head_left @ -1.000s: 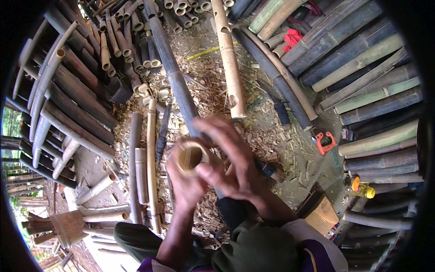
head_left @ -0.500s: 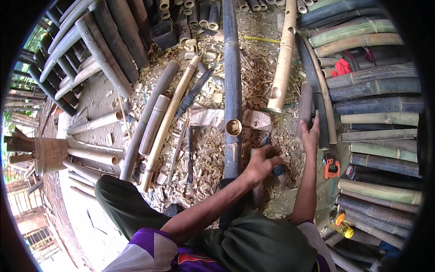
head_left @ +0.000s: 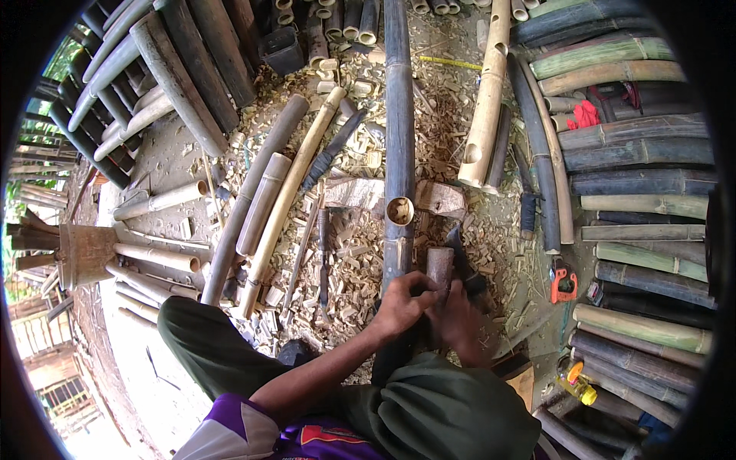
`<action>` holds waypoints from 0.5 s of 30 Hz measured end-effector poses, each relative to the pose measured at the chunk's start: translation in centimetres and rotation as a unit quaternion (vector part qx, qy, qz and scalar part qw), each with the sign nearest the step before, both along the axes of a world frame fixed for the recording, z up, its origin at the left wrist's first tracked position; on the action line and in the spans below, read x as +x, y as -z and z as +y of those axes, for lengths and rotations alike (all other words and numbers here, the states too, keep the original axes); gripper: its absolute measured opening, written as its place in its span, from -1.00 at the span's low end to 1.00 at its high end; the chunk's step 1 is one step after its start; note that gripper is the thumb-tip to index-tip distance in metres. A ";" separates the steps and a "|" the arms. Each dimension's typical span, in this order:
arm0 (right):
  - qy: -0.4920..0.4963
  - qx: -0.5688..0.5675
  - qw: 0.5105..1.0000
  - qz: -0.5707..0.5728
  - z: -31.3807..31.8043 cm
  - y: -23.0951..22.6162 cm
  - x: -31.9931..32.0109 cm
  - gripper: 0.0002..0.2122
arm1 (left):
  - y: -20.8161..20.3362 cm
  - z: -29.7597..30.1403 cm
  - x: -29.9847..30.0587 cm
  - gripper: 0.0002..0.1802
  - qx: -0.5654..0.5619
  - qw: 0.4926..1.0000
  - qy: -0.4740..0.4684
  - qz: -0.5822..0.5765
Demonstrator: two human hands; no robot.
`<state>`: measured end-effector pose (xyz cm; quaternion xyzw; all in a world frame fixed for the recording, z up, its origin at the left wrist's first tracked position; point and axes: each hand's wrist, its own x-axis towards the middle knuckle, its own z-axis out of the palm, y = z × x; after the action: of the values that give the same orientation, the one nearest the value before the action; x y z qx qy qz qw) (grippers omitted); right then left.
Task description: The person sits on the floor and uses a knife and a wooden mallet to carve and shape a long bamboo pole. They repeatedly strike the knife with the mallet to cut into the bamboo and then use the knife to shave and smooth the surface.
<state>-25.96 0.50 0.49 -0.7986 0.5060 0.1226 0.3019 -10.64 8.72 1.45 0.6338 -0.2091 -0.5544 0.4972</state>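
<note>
Item: long dark bamboo pole (head_left: 399, 138), lying on the chip-strewn ground (head_left: 360, 261), running from the person's knees straight away; a round hole (head_left: 399, 210) is cut in it midway.

Left hand (head_left: 405, 305): fingers curled around the pole's near end. Right hand (head_left: 460, 322): fingers closed on a short wooden cylinder (head_left: 440, 264) just right of the pole.

Handling, by judgement: stiff, fairly heavy, smooth-skinned and prone to roll; best gripped near a node, clear of the hole. Pale notched pole (head_left: 484, 115) lies right of it.

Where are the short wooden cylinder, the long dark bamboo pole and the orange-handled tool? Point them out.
short wooden cylinder (head_left: 440, 264): head view, its upper end.
long dark bamboo pole (head_left: 399, 115): head view, mid shaft.
orange-handled tool (head_left: 563, 280): head view, its handle.
</note>
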 end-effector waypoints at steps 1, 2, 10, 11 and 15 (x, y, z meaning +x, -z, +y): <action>0.002 0.015 0.999 0.036 0.7 0.1 -0.6 -0.44 | 0.3 0.5 0.0 -0.74 0.040 0.999 -0.010 0.026; 0.003 0.031 0.997 0.072 1.3 0.6 -1.1 -0.37 | 0.6 0.8 -0.2 -0.74 0.035 0.999 -0.013 0.021; 0.094 0.013 0.992 -0.087 1.9 2.0 -3.7 -0.13 | 0.8 0.7 -0.2 -0.75 -0.036 0.997 -0.036 -0.050; 0.076 -0.002 0.991 -0.109 0.8 1.2 -4.4 -0.12 | 1.5 1.2 0.2 -0.70 -0.016 0.992 -0.075 -0.103; 0.093 -0.082 0.988 -0.095 -5.2 -0.5 -7.8 -0.13 | 4.7 1.9 2.9 -0.37 0.076 0.957 -0.143 -0.241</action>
<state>-33.72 -4.70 0.98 -0.7782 0.5555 -0.0243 0.2919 -7.79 10.66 -3.23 0.8077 -0.1871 -0.3230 0.4565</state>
